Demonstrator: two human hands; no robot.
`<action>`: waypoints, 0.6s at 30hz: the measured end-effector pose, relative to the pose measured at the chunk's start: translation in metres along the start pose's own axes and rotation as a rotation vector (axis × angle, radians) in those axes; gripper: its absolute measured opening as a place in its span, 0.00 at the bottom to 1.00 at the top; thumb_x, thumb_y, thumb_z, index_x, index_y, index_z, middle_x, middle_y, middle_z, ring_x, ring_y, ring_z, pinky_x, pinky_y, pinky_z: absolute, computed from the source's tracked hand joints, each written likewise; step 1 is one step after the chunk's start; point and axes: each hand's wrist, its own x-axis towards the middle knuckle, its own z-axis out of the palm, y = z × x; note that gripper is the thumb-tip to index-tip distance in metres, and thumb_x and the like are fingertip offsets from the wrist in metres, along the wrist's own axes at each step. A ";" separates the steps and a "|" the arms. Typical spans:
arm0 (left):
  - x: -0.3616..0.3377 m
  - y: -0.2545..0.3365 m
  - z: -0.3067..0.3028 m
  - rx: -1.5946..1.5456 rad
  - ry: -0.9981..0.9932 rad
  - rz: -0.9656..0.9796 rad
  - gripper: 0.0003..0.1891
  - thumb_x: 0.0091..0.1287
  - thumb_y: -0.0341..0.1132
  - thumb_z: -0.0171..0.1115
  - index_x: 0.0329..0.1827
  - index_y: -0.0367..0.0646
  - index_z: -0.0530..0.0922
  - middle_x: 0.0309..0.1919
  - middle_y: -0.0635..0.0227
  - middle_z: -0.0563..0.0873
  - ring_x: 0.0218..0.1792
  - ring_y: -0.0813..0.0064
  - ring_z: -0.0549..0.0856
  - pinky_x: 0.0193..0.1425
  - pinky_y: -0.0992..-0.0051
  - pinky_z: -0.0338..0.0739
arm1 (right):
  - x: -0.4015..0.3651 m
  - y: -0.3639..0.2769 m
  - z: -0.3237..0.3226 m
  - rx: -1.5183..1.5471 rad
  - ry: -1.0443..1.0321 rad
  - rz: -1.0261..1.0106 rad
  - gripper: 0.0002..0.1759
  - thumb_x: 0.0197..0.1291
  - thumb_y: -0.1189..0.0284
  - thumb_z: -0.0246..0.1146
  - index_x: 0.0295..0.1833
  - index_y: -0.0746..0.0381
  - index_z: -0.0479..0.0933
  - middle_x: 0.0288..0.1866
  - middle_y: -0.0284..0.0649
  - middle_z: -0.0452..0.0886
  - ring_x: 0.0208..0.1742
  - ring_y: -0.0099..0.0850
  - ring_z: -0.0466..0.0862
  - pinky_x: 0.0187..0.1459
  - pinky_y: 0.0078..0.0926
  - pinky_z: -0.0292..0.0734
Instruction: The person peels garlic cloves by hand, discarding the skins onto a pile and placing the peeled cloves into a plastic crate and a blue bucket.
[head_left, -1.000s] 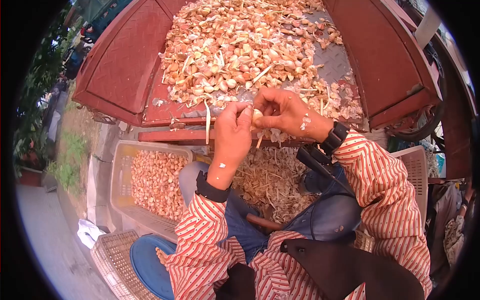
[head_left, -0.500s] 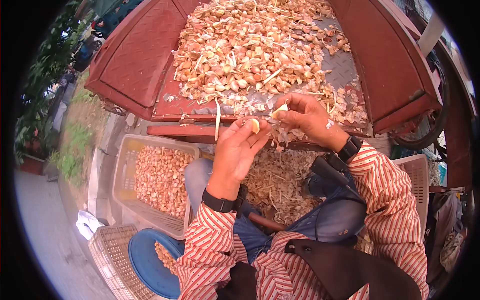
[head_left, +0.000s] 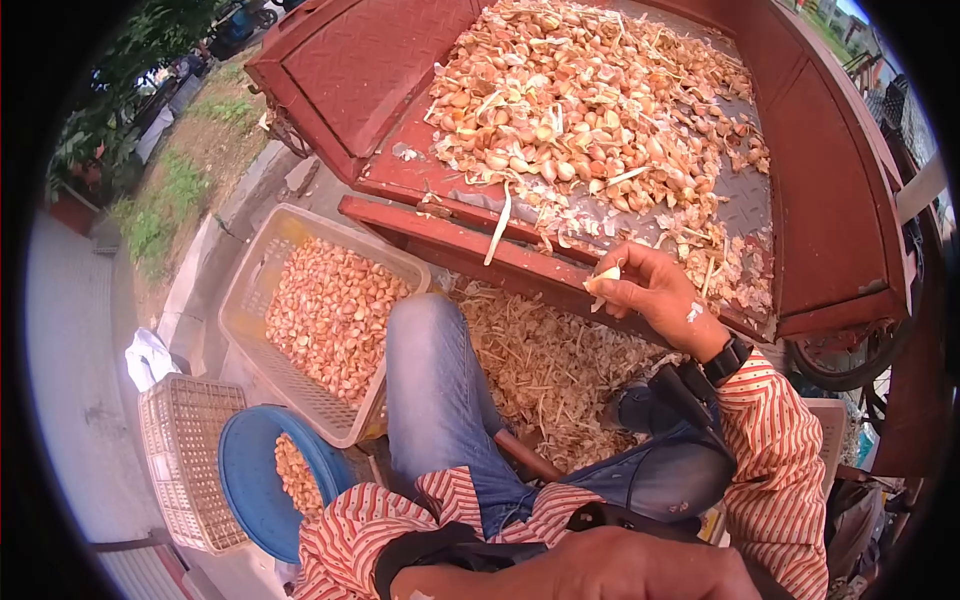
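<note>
My right hand (head_left: 650,295) is at the front edge of the red cart bed, thumb and fingers pinched on a pale garlic clove (head_left: 605,276). Bits of papery skin cling to the back of that hand. My left hand (head_left: 610,568) is raised close to the camera at the bottom edge of the view; its fingers are cut off, so whatever it may hold is hidden. Beyond my right hand, a large heap of garlic cloves (head_left: 570,110) mixed with loose skins and stalks lies on the cart bed (head_left: 400,170).
Left of my knee stands a plastic crate (head_left: 240,290) full of cloves. A blue tub (head_left: 235,460) holding a few peeled-looking cloves is beside a woven-pattern basket (head_left: 185,450). Husks and stalks (head_left: 560,370) cover the ground between my legs. A wheel (head_left: 850,365) is at the right.
My left hand has left the cart edge and come down and back toward the camera. My right hand still pinches a clove. The view has turned and shifted left.
</note>
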 end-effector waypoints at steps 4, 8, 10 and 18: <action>-0.007 0.004 0.004 -0.052 0.015 -0.034 0.08 0.59 0.21 0.62 0.41 0.31 0.76 0.36 0.60 0.82 0.38 0.78 0.81 0.39 0.81 0.75 | 0.004 0.008 0.001 -0.013 0.003 -0.012 0.09 0.57 0.70 0.65 0.37 0.62 0.72 0.33 0.33 0.80 0.28 0.16 0.76 0.31 0.15 0.73; -0.014 0.001 0.008 0.013 0.042 0.021 0.07 0.59 0.22 0.63 0.38 0.31 0.76 0.35 0.60 0.82 0.36 0.79 0.81 0.38 0.81 0.75 | 0.005 0.007 0.005 -0.018 -0.003 -0.026 0.09 0.57 0.70 0.65 0.37 0.62 0.73 0.32 0.32 0.80 0.28 0.16 0.76 0.30 0.15 0.73; -0.018 0.001 0.010 -0.066 0.085 -0.006 0.06 0.59 0.23 0.63 0.37 0.31 0.76 0.35 0.60 0.82 0.36 0.79 0.81 0.38 0.81 0.75 | 0.006 0.005 0.006 -0.066 -0.009 -0.014 0.09 0.58 0.70 0.65 0.38 0.62 0.72 0.32 0.32 0.80 0.28 0.16 0.76 0.31 0.15 0.72; -0.027 0.008 0.012 -0.004 0.144 0.034 0.07 0.59 0.24 0.65 0.37 0.31 0.76 0.34 0.60 0.83 0.36 0.78 0.82 0.38 0.80 0.76 | 0.008 0.004 0.011 -0.066 -0.034 0.006 0.08 0.58 0.71 0.64 0.39 0.62 0.72 0.33 0.33 0.80 0.30 0.17 0.76 0.31 0.15 0.71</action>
